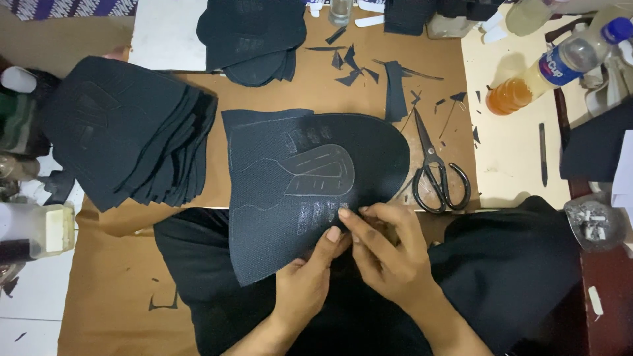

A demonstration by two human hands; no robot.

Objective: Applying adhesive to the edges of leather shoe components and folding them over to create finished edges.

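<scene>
Not much of the person shows tbh, just two bare hands and forearms coming up from the bottom edge. Left hand point(304, 280) and right hand point(389, 254) have no gloves, no rings, no watch or bands afaict. Nails short and plain, thumbnail on the left one catches a bit of light. No sleeves in view on either forearm, so prob short sleeves or rolled way up, can't tell which. Legs are in dark, near-black fabric, looks like trousers w/ soft folds, spread wide across the lower part of the view, no pattern or print visible on them
</scene>
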